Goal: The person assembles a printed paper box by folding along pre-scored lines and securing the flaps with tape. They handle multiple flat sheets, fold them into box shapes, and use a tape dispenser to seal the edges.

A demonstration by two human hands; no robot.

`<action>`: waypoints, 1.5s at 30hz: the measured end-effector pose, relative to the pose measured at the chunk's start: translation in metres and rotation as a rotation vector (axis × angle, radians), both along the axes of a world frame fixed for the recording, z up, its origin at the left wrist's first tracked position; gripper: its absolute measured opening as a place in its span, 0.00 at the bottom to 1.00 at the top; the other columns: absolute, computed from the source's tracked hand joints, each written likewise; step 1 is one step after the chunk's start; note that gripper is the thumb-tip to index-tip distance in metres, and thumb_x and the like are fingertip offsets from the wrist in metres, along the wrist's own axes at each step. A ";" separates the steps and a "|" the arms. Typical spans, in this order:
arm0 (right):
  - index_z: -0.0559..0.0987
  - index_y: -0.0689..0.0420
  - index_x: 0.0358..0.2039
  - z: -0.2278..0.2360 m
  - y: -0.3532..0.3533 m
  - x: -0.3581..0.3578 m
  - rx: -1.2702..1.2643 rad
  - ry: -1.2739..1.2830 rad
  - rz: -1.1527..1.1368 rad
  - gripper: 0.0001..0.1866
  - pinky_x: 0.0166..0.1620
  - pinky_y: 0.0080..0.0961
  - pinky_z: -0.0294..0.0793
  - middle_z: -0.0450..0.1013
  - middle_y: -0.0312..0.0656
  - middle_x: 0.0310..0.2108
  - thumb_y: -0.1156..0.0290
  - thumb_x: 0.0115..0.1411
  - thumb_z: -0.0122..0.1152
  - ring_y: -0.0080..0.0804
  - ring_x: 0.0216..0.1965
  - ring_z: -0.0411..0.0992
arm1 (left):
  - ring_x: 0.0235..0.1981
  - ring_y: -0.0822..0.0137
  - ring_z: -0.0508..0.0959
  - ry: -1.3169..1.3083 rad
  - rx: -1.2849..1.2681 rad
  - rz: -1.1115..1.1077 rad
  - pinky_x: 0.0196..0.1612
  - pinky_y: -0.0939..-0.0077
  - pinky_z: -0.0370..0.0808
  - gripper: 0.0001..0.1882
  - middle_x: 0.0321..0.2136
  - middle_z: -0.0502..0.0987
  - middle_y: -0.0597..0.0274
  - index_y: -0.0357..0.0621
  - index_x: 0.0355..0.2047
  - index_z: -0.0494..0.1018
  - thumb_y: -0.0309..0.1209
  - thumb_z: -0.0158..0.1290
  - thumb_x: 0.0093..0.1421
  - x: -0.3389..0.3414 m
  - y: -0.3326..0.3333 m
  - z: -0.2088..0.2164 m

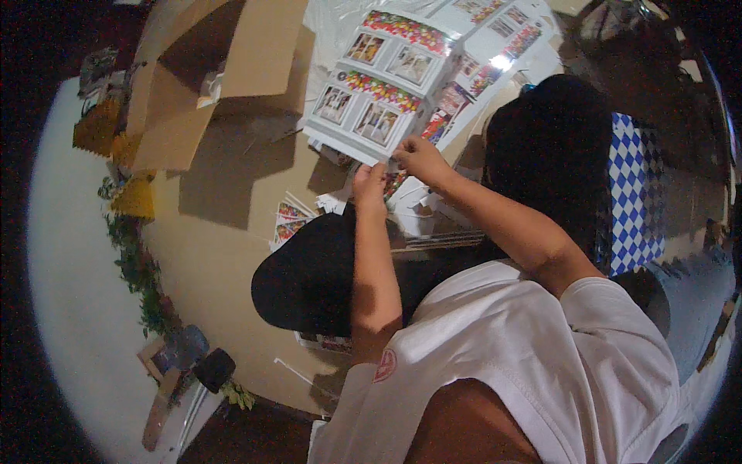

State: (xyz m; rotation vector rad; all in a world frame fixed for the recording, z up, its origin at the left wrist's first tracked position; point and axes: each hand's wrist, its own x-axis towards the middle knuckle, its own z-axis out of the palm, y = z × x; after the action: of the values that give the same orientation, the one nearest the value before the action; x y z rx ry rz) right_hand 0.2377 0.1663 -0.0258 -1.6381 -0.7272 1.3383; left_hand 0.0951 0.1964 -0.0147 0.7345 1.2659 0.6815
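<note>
A large printed photo sheet (376,81), white with framed pictures and bands of colourful balloons, lies tilted in front of me. My left hand (369,185) pinches its near edge, fingers closed. Just to the right, my right hand (421,161) is closed in a pinch at the sheet's near right corner. The tips of the right fingers are small and partly hidden. Under and beyond the sheet, more printed sheets (510,39) with similar balloon bands overlap one another.
An open cardboard box (267,54) stands at the far left. Small cut prints and white paper strips (290,220) lie beside my left knee. Further left are green leafy plants (143,271). A blue and white diamond-patterned cloth (635,193) is at the right.
</note>
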 end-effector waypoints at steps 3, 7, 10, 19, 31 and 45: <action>0.73 0.59 0.40 0.106 -0.009 0.031 0.247 0.277 0.051 0.13 0.37 0.20 0.70 0.73 0.35 0.34 0.68 0.57 0.60 0.22 0.35 0.71 | 0.26 0.75 0.74 -0.078 -0.138 0.116 0.26 0.83 0.69 0.10 0.30 0.76 0.65 0.39 0.38 0.72 0.29 0.54 0.57 0.014 -0.002 0.024; 0.72 0.61 0.44 0.224 -0.049 0.135 0.692 -0.058 -0.187 0.11 0.43 0.22 0.72 0.72 0.38 0.38 0.76 0.60 0.53 0.22 0.38 0.71 | 0.21 0.79 0.66 0.069 0.054 0.068 0.22 0.86 0.60 0.06 0.25 0.71 0.69 0.39 0.35 0.72 0.27 0.53 0.57 0.004 -0.004 0.007; 0.75 0.59 0.42 0.192 -0.058 0.237 0.760 -0.213 -0.534 0.09 0.39 0.20 0.73 0.75 0.38 0.36 0.71 0.61 0.53 0.24 0.34 0.73 | 0.19 0.81 0.61 0.014 0.047 0.111 0.20 0.87 0.57 0.04 0.21 0.66 0.73 0.40 0.33 0.71 0.26 0.53 0.58 0.012 -0.007 0.013; 0.75 0.52 0.46 -0.175 -0.137 0.357 -0.295 -0.142 -0.514 0.18 0.32 0.28 0.75 0.76 0.47 0.34 0.69 0.53 0.59 0.30 0.30 0.75 | 0.27 0.78 0.69 0.082 0.046 0.020 0.28 0.86 0.67 0.06 0.28 0.71 0.70 0.43 0.37 0.70 0.27 0.53 0.59 0.012 -0.008 0.015; 0.74 0.54 0.38 -0.213 -0.122 0.350 -0.346 -0.325 -0.467 0.11 0.28 0.28 0.70 0.74 0.43 0.29 0.64 0.56 0.59 0.32 0.26 0.72 | 0.31 0.79 0.70 0.146 0.011 0.042 0.34 0.87 0.68 0.08 0.32 0.72 0.69 0.41 0.39 0.70 0.28 0.52 0.60 0.005 -0.006 0.005; 0.74 0.60 0.32 -0.214 -0.137 0.341 -0.147 0.316 -0.680 0.11 0.29 0.24 0.68 0.72 0.38 0.25 0.65 0.54 0.58 0.26 0.25 0.69 | 0.33 0.76 0.71 0.518 0.478 -0.360 0.37 0.87 0.70 0.09 0.32 0.70 0.66 0.40 0.39 0.70 0.31 0.51 0.61 -0.001 -0.010 0.004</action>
State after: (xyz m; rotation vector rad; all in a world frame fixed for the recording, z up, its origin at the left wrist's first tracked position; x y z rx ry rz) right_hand 0.5786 0.0296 -0.2396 -1.5336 0.1246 1.1137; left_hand 0.0938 0.1868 -0.0105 1.5674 1.3920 0.5121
